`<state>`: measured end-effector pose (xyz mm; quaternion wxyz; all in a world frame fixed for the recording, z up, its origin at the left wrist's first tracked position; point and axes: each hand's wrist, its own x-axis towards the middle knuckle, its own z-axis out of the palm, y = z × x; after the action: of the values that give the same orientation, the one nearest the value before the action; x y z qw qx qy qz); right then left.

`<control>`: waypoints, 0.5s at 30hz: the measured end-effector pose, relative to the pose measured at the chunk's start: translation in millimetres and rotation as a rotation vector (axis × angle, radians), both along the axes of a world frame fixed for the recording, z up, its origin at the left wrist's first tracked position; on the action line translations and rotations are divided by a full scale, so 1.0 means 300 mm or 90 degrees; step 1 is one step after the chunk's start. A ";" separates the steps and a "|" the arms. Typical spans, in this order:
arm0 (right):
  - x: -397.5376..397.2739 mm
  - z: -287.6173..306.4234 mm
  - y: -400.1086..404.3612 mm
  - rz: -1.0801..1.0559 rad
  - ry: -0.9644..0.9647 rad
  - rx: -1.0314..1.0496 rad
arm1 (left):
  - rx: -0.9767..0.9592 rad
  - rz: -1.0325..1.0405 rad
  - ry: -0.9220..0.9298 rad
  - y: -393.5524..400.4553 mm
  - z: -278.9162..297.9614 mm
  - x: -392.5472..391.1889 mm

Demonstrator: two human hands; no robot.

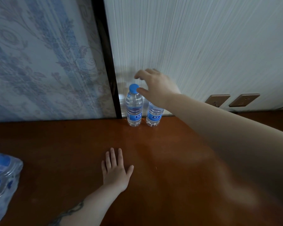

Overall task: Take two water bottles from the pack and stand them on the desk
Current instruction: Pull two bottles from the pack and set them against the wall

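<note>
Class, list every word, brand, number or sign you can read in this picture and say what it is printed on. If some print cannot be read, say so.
Left bottle, blue label: white characters, too blurred to read.
Right bottle, blue label: white characters, too blurred to read.
Pack: blue print through the wrap, none readable.
Wall plates: no text visible.
Nothing in the picture can be quoted with certainty.
</note>
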<state>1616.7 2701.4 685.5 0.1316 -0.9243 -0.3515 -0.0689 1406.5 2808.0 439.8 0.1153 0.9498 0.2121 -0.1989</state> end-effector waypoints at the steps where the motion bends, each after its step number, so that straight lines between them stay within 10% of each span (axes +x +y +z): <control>1: -0.002 0.001 0.027 0.028 0.037 -0.023 | -0.001 0.000 0.004 0.000 0.001 0.001; 15: 0.045 -0.052 0.040 -0.006 0.096 -0.116 | -0.006 -0.007 0.008 0.003 0.009 -0.002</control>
<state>1630.2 2713.5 669.9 0.0725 -0.9366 -0.3412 0.0323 1406.0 2808.9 442.5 0.1174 0.9492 0.2064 -0.2064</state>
